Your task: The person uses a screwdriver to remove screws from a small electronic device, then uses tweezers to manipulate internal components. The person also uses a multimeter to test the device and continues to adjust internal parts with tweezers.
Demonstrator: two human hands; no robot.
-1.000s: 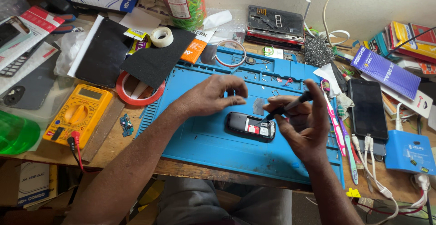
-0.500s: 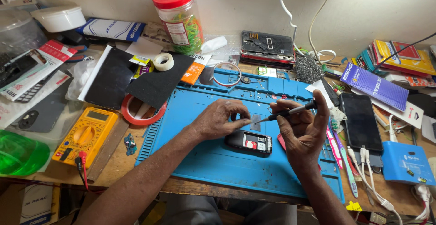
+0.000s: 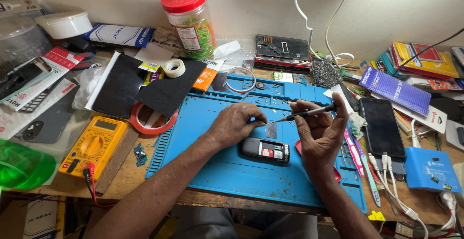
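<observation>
Hands: right [image 3: 321, 133] gripping screwdriver [image 3: 309, 112]

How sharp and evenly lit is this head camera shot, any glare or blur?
Head view: soft, even light, weak shadows under both hands; left hand, right hand and small phone look sharp; faint glare on the black smartphone; edges bend slightly from wide-angle distortion.

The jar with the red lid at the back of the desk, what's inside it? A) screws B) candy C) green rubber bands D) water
C: through the clear side of the jar you can see a tangle of thin loops, mostly green, like rubber bands.
</observation>
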